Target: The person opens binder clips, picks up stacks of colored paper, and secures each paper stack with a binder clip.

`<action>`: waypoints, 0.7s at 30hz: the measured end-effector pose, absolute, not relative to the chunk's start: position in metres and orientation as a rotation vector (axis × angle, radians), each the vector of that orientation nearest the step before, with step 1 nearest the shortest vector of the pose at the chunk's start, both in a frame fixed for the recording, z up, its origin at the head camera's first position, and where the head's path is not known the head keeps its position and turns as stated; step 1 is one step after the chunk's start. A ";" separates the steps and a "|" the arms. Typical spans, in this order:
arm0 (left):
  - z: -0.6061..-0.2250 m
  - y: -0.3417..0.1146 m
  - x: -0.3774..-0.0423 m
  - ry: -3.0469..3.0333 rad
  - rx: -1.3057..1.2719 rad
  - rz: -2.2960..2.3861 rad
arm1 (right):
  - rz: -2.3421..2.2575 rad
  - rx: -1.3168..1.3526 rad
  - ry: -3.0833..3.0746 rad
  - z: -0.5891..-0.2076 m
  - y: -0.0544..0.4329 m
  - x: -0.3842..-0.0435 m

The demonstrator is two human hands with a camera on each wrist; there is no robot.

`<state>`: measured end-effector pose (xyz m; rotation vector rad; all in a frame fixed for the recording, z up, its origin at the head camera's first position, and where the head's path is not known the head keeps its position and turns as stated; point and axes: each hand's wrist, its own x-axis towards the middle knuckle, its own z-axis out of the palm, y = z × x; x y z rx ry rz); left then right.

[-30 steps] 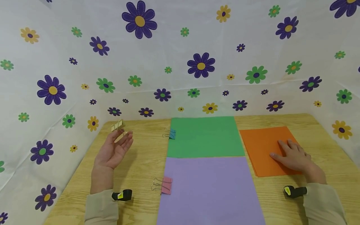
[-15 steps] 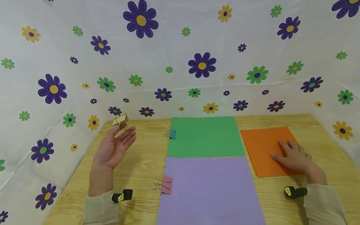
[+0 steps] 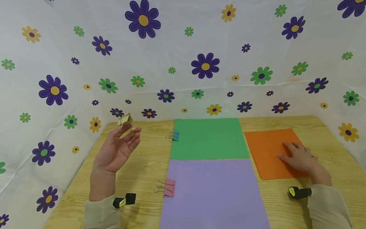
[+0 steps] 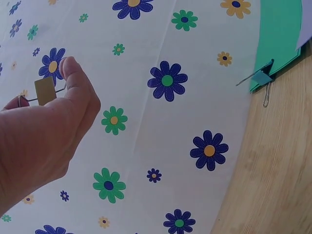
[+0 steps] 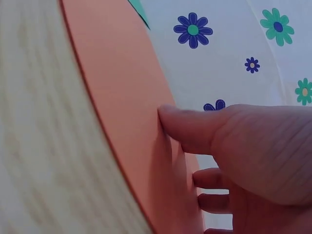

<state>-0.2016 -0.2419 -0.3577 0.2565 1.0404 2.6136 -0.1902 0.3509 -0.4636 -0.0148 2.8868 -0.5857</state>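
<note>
Raised over the left part of the table, my left hand (image 3: 115, 152) pinches a gold binder clip (image 3: 125, 119) by its wire handles, between thumb and fingers. In the left wrist view the gold binder clip (image 4: 45, 90) shows between the thumb and fingertips, with nothing in its mouth. My right hand (image 3: 300, 157) rests with spread, relaxed fingers on a stack of orange paper (image 3: 266, 152) at the right. The right wrist view shows the thumb (image 5: 190, 126) touching the top of the orange sheets (image 5: 117, 87).
Green paper (image 3: 210, 138) lies at the back middle with a blue binder clip (image 3: 175, 135) on its left edge. In front lies purple paper (image 3: 214, 194), a pink binder clip (image 3: 169, 187) on its left edge. A flower-print cloth (image 3: 171, 51) stands behind the wooden table (image 3: 145, 152).
My left hand has shifted slightly up and right with the gold binder clip, which has turned, and the fingers have come onto its handles. The right hand stays on the orange paper, its thumb drawn in slightly.
</note>
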 end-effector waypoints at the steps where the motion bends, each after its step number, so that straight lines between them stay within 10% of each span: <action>1: -0.358 -0.242 -0.202 1.031 0.264 2.611 | -0.578 -0.020 2.892 -0.463 0.352 -0.192; 21: -0.359 -0.244 -0.204 0.922 0.302 2.601 | -0.686 0.370 2.670 -0.431 0.350 -0.212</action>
